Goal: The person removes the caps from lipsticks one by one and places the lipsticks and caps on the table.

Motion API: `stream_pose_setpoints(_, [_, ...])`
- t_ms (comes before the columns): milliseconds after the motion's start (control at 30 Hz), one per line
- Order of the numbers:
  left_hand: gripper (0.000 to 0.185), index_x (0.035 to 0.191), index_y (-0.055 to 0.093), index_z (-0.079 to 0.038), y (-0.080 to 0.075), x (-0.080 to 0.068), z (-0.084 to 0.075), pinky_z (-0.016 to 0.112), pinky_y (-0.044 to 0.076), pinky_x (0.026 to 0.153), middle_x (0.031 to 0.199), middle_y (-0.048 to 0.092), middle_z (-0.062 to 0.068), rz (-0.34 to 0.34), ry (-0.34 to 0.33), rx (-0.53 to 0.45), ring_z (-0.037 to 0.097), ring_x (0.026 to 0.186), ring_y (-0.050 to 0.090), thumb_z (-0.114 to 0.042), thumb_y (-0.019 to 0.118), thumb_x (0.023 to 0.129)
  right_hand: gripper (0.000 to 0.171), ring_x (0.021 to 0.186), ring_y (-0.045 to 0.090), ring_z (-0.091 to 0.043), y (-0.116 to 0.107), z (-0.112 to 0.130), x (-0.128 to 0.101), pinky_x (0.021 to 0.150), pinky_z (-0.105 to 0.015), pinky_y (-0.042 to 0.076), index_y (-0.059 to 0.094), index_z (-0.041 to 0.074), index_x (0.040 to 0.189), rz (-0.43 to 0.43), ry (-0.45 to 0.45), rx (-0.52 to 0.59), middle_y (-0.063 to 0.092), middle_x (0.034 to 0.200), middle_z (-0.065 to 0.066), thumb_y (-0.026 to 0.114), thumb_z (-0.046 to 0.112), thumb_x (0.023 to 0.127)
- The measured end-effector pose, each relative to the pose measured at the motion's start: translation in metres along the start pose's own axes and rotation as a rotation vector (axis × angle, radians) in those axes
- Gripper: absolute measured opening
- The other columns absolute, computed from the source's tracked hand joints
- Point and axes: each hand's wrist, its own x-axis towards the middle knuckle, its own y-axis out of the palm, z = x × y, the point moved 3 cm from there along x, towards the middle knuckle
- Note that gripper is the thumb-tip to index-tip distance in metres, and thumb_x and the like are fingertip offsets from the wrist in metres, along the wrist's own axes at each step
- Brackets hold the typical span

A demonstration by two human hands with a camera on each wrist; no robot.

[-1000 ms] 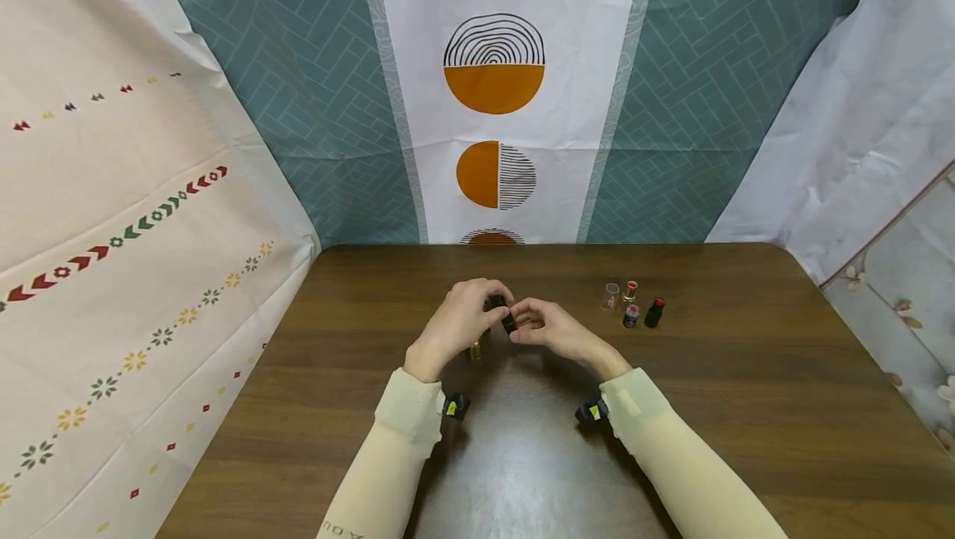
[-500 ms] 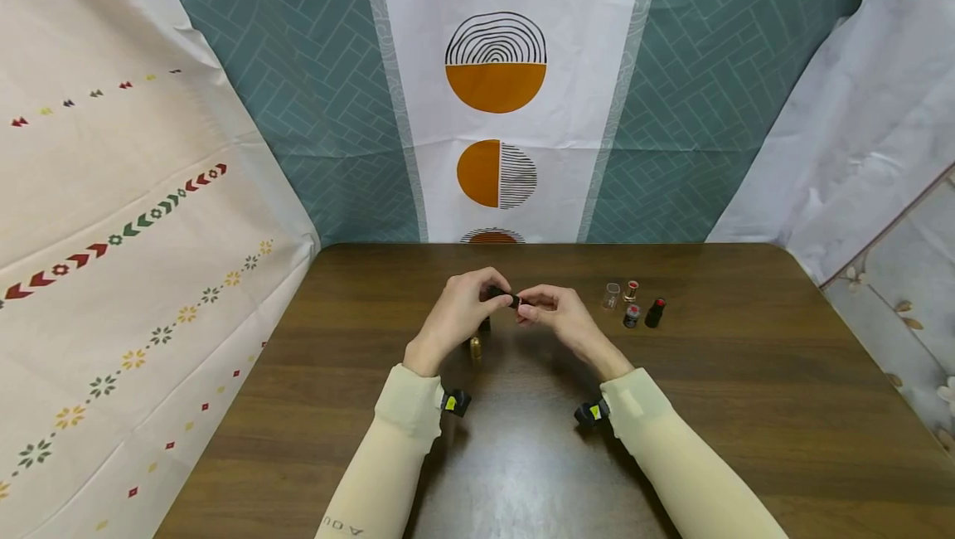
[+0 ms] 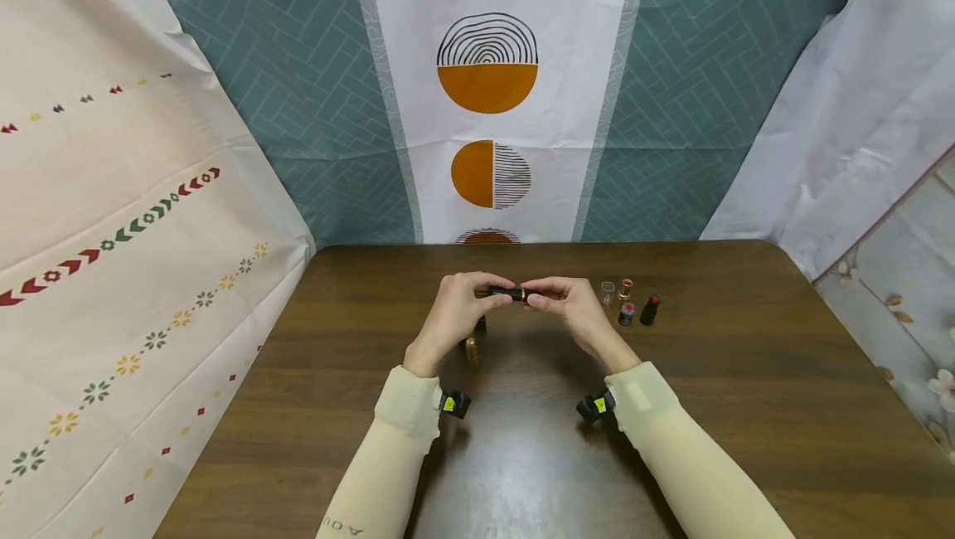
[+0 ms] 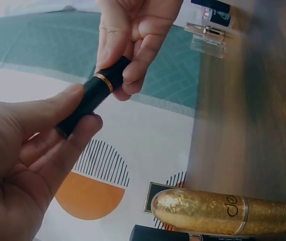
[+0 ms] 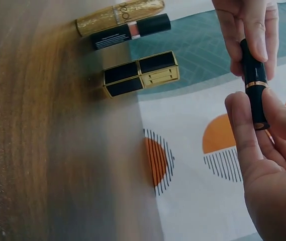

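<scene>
Black tube [image 3: 510, 293]: a black lipstick with a gold band, held level in the air over the middle of the table [image 3: 746, 406], one end in each hand.
Left hand [image 3: 457, 312]: thumb and fingertips pinch the left end of the black tube; the left wrist view shows the thumb lying along one side and a finger on the other.
Right hand [image 3: 569, 307]: fingers and thumb curl round the right end of the black tube, close to the gold band.
Gap between hands: small; only a short stretch of the tube with its band shows between the fingertips.
Gold tube [image 4: 222, 211]: a glittery gold lipstick lying on its side on the table, just below and near the left hand.
Dark tube [image 5: 130, 31]: black with a pink band, lying beside the gold tube and touching it or nearly so.
Square case [image 5: 140, 74]: black with gold edges, on the table just beside those two.
Far right group [image 3: 630, 304]: a clear cap, an open lipstick with a gold base, a small dark pot and a black lipstick with a red tip, standing close together, right of the right hand.
Sleeves [image 3: 406, 410]: pale cream, down to both wrists.
Backdrop [image 3: 488, 91]: a teal and white cloth with orange half-circles behind the far edge of the table.
</scene>
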Motion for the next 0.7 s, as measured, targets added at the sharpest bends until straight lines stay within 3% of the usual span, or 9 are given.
stream_pose_setpoints(100, [0.021, 0.112, 0.082, -0.015, -0.0002, -0.0002, -0.0019, 0.029, 0.058, 0.073, 0.111, 0.078, 0.000, 0.001, 0.008, -0.009, 0.010, 0.083, 0.071, -0.017, 0.081, 0.092, 0.028, 0.103, 0.072, -0.045, -0.0025, 0.0003, -0.0003, 0.089, -0.039, 0.059, 0.068, -0.013, 0.125, -0.005, 0.000, 0.000, 0.073, 0.113, -0.024, 0.068, -0.001, 0.099])
stream_pose_setpoints(333, [0.019, 0.110, 0.083, -0.016, 0.0027, 0.0000, -0.0045, 0.023, 0.043, 0.058, 0.106, 0.079, -0.002, -0.007, -0.004, -0.025, 0.011, 0.061, 0.052, -0.019, 0.081, 0.091, 0.027, 0.095, 0.075, -0.037, -0.0055, 0.0019, -0.0022, 0.092, -0.049, 0.058, 0.068, -0.016, 0.122, -0.013, -0.004, 0.029, 0.075, 0.109, -0.021, 0.068, -0.005, 0.097])
stream_pose_setpoints(500, [0.021, 0.111, 0.083, -0.014, 0.0064, 0.0017, -0.0073, 0.023, 0.049, 0.062, 0.107, 0.079, 0.001, -0.058, 0.009, -0.010, 0.014, 0.071, 0.066, -0.019, 0.081, 0.090, 0.026, 0.089, 0.077, -0.028, -0.0046, 0.0045, -0.0010, 0.090, -0.044, 0.059, 0.069, -0.016, 0.121, -0.077, -0.019, 0.012, 0.074, 0.108, -0.025, 0.069, -0.004, 0.097])
stream_pose_setpoints(700, [0.022, 0.110, 0.083, -0.011, 0.0082, 0.0020, -0.0083, 0.026, 0.057, 0.070, 0.107, 0.079, 0.003, -0.103, 0.023, 0.000, 0.015, 0.088, 0.075, -0.016, 0.083, 0.089, 0.025, 0.089, 0.077, -0.031, -0.0020, 0.0089, -0.0013, 0.088, -0.039, 0.060, 0.071, -0.013, 0.119, -0.134, -0.025, -0.052, 0.074, 0.110, -0.027, 0.070, -0.002, 0.097])
